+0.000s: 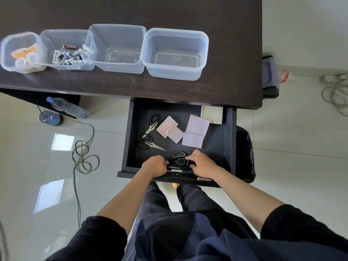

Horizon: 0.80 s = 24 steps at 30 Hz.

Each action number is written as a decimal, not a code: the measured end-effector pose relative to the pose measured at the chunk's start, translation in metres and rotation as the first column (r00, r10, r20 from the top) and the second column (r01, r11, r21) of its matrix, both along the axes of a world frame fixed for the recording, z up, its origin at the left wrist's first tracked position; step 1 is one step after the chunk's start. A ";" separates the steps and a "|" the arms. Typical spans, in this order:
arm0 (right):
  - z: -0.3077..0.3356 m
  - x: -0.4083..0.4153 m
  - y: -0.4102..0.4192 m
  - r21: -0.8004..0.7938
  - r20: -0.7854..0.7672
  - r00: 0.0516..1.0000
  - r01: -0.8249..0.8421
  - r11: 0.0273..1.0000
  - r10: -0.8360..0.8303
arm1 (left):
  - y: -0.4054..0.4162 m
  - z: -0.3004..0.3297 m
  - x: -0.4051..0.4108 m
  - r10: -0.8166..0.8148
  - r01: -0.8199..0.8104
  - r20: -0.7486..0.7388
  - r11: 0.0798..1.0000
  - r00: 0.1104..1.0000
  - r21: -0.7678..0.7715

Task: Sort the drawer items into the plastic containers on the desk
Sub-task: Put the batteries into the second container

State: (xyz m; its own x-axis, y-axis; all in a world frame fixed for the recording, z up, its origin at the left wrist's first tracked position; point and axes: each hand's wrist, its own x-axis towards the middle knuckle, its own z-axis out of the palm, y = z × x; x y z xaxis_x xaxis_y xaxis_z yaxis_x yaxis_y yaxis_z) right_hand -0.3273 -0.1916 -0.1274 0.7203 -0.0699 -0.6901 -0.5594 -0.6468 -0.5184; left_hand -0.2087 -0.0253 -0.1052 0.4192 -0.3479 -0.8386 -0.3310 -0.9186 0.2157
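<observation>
The dark drawer [228, 140] is pulled out under the desk. Inside lie three black-handled scissors [153, 124] [148, 143] [178, 157], several pink and lilac note pads [197, 127] and a few batteries [176, 168] near the front edge. My left hand [153, 165] is closed around small batteries at the drawer's front. My right hand [200, 163] pinches a small dark battery next to the nearest scissors. On the desk stand several clear plastic containers: one with tape rolls [5, 51], one with batteries [47, 38], and two with nothing in them [116, 27] [177, 32].
The dark desk top [169, 12] runs across the back. On the floor at left lie a water bottle [67, 108], a round disc case [50, 117] and a loose cable [84, 157]. A black bin [244, 153] stands right of the drawer.
</observation>
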 end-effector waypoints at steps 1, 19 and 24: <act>0.000 -0.001 0.000 0.005 0.003 1.000 0.010 1.000 -0.010 | -0.001 0.001 -0.001 -0.009 0.009 -0.006 1.000 1.000 0.026; 0.002 0.000 0.000 -0.324 -0.159 0.987 -0.016 0.946 -0.038 | -0.037 -0.010 -0.020 -0.130 0.113 -0.113 0.982 0.985 -0.150; 0.001 -0.001 0.000 -0.313 -0.305 0.952 -0.089 0.945 -0.011 | -0.034 -0.013 -0.019 -0.139 0.129 -0.157 0.989 0.978 -0.075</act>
